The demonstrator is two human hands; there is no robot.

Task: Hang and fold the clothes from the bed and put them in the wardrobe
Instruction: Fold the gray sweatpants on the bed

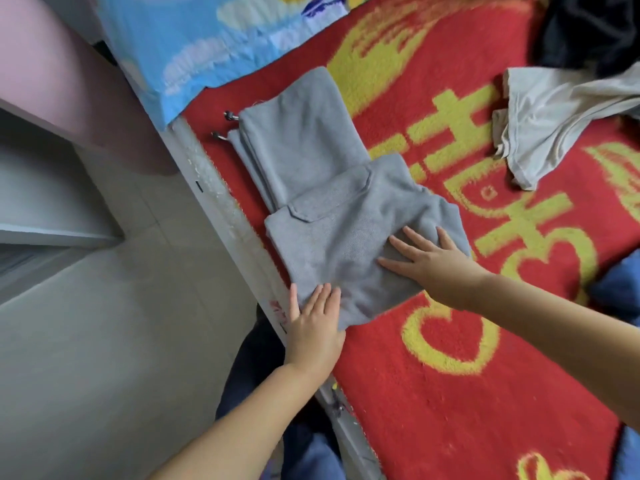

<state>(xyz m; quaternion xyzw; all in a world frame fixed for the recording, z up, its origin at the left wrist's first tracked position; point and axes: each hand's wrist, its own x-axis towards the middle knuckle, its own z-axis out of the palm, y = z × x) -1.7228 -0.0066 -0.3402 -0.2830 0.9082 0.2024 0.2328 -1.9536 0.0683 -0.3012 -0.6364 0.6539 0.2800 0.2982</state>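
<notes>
Red plush covers most of the view: a fleecy red blanket (pixel 450 375) with large yellow woven figures is spread over the bed, its pile thick and slightly matted. Along its left side runs the pale bed edge (pixel 221 209), straight and hard, with smooth light floor tiles (pixel 104 341) beyond it. At the head of the bed lies a blue printed pillow (pixel 194 46), flat and glossy by comparison.

On the blanket beside the bed edge lies the grey sweatpants (pixel 311 188), a soft knitted garment folded over on itself into a thick block near the person, with a flapped patch pocket uppermost; the doubled legs stretch away toward the pillow and end in two toggled drawcords. A crumpled light grey garment (pixel 561 119) lies well apart at the far right, with a dark heap of clothing (pixel 588 29) beyond it.

Both hands lie flat on the folded block. The right hand (pixel 436 265) presses its right part with fingers straight and spread. The left hand (pixel 315 327) rests on its near corner, fingers straight and together, grasping nothing.
</notes>
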